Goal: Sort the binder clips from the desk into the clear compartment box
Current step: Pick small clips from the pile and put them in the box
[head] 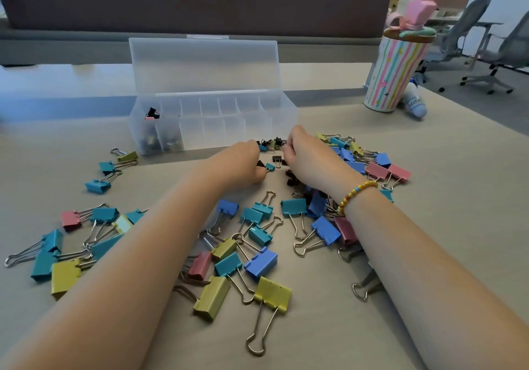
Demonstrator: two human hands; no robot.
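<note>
A beige desk (429,255) is strewn with coloured binder clips (259,261), most lying nearer the person than the fingers. The left hand (240,166) curls onto a small teal clip (270,166). The right hand (306,155) is curled too; what it holds cannot be told. Just beyond the fingertips stands the clear compartment box (211,118), lid up. Far right are a striped cup (393,75) and office chairs (469,35).

one box (211,118), one cup (393,75), two hands (237,166)

Striped lidded cup (393,72) beside a lying white bottle (415,103); grey office chairs (498,52) beyond.
</note>
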